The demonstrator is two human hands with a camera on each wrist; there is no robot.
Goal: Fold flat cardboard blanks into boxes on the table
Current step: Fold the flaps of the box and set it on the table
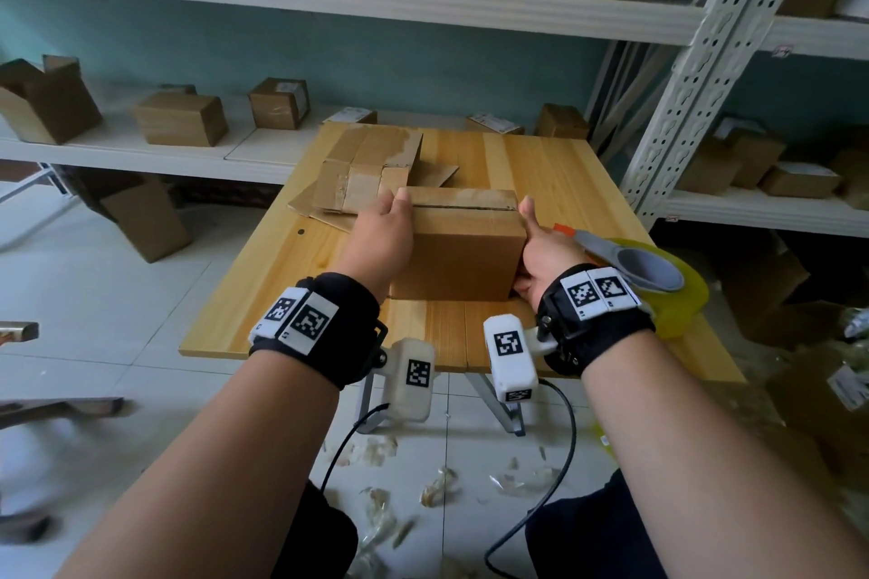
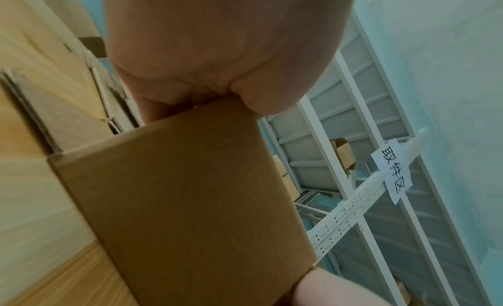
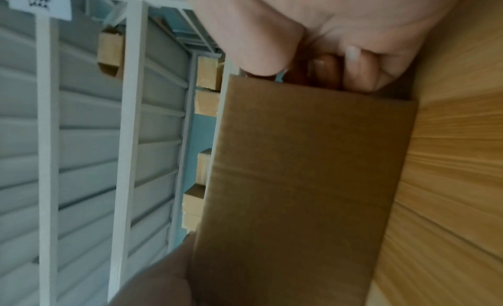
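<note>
A brown cardboard box (image 1: pixel 463 249) with its top flaps folded shut stands on the wooden table (image 1: pixel 541 165). My left hand (image 1: pixel 383 230) grips the box's left end, thumb on the top edge, fingers hidden behind it. At the right end my right hand (image 1: pixel 541 249) grips the box with the thumb pointing up along the corner. The left wrist view shows the box (image 2: pixel 190 203) under my left hand (image 2: pixel 217 52). In the right wrist view the curled fingers (image 3: pixel 359 74) of my right hand lie against the box (image 3: pixel 299 181). Flat taped cardboard blanks (image 1: pixel 367 169) lie behind the box.
A yellow tape dispenser (image 1: pixel 658 277) sits on the table just right of my right wrist. White shelves (image 1: pixel 235 141) with several small boxes run behind the table. A white rack upright (image 1: pixel 696 75) stands at the right. Tape scraps litter the tiled floor (image 1: pixel 437 484).
</note>
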